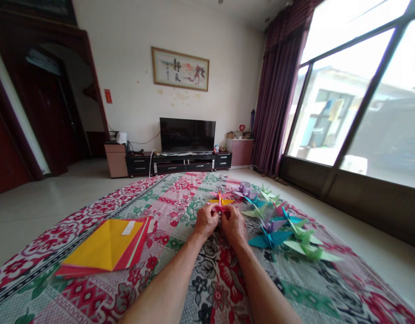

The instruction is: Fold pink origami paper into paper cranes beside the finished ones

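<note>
Both hands meet at the middle of the patterned cloth, pinching a narrow piece of pink folded paper (220, 204) between them. My left hand (206, 219) grips its left side with thumb and fingers closed. On its right side, my right hand (233, 221) has its fingers closed in the same way. Just beyond the hands sits a yellow paper crane (227, 202), partly hidden by the pink paper. To the right lie several folded paper cranes, among them a blue crane (270, 237), a light green crane (312, 252) and a purple crane (244, 191).
A stack of square paper with a yellow sheet (96, 247) on top lies at the left on the flowered cloth (180, 279). A small white label (128, 228) rests on it. Farther off stand a television (187, 136) and a low cabinet (173, 168); a large window is at the right.
</note>
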`<state>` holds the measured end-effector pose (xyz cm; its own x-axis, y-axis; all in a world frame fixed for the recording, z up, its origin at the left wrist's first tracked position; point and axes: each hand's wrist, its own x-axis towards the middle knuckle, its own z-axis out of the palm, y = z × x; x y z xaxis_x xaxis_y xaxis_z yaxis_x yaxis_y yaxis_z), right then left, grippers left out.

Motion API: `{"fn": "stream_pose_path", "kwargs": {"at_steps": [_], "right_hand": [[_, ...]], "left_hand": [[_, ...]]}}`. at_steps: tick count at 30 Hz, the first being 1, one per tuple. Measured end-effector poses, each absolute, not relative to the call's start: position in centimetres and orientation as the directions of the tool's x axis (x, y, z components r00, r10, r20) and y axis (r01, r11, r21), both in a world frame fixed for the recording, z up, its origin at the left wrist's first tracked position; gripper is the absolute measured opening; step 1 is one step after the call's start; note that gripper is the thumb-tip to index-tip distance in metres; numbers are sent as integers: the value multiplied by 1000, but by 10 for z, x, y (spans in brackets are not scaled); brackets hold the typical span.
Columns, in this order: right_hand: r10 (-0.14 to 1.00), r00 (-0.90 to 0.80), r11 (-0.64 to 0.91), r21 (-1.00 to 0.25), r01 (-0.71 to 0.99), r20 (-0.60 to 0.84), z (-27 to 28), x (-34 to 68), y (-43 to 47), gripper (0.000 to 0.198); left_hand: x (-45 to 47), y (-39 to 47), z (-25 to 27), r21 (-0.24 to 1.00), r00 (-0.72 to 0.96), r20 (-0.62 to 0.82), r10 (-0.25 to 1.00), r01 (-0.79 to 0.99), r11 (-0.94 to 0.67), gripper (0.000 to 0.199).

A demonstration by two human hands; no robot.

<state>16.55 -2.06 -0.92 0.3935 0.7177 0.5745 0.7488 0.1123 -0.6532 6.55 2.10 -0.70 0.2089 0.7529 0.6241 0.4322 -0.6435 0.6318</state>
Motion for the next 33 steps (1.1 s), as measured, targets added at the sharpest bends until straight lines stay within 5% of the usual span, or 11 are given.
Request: {"fn": "stream_pose_path", "kwargs": {"at_steps": [16,33], "right_hand": [[766,412,-71,-571,818,494,-6,167,-25,24],[845,394,-215,-444,870,362,-4,171,-22,51]], "left_hand": [[69,28,-12,615,305,515,801,519,-594,29],[76,36,-7,487,441,414,796,632,-603,38]]}}
